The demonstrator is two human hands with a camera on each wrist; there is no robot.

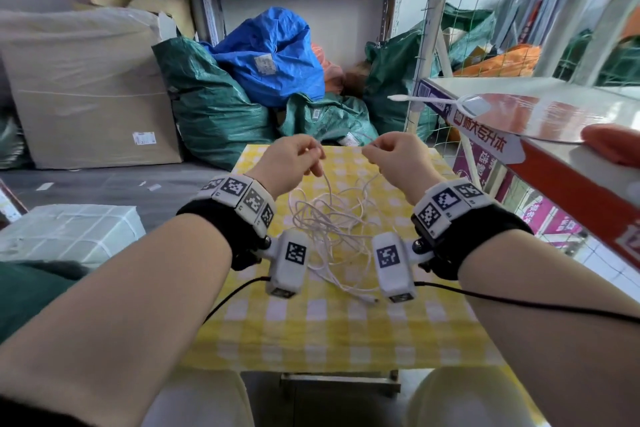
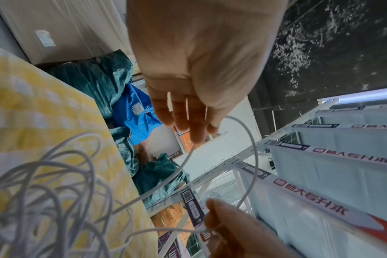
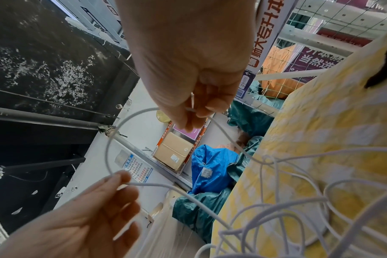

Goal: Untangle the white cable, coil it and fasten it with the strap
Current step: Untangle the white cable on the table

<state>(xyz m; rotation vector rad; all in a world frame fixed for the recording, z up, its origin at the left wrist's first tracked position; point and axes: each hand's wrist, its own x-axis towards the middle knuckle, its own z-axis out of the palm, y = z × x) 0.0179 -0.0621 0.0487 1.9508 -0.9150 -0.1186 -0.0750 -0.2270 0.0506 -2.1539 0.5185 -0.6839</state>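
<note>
Head view: green sacks [image 1: 221, 107], blue bag [image 1: 273, 55] behind checked table [image 1: 332, 329]

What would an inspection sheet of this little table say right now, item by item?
Surface: small table under a yellow checked cloth.
Job's things: white cable, most of it a tangled heap on the cloth, one connector end lying near the person; no strap seen.
Clutter: nothing seen on the cloth besides the cable.
Grippers: left hand and right hand, raised over the far edge, each pinch the cable, a short loop hanging between them.
Cables: black leads run from the wrist cameras.
Surroundings: green sacks, a blue sack, cardboard boxes, shelving to the right.
</note>
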